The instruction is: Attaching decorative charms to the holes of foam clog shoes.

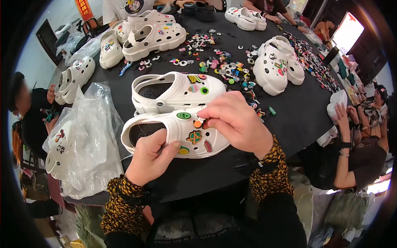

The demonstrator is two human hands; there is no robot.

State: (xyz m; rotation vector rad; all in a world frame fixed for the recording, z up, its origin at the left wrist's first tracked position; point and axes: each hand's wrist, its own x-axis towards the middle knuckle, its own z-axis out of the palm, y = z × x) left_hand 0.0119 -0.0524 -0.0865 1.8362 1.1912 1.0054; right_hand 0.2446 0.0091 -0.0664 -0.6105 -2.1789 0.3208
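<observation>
The near clog (184,127) sits toward the counter (306,107)'s 7 o'clock edge, the left hand (147,160) gripping it; the right hand (243,122) pinches a charm (198,124) at its 2 o'clock. Slack steadying could let the clog twist; a slanted push could flip the charm.

I'm at a black table (318,113). Pale wall (33,68) on my left, dark rectangular panel (46,40) on it, red banner (84,9) farther along. Bright opening (348,33) upper right, blown out white.
</observation>
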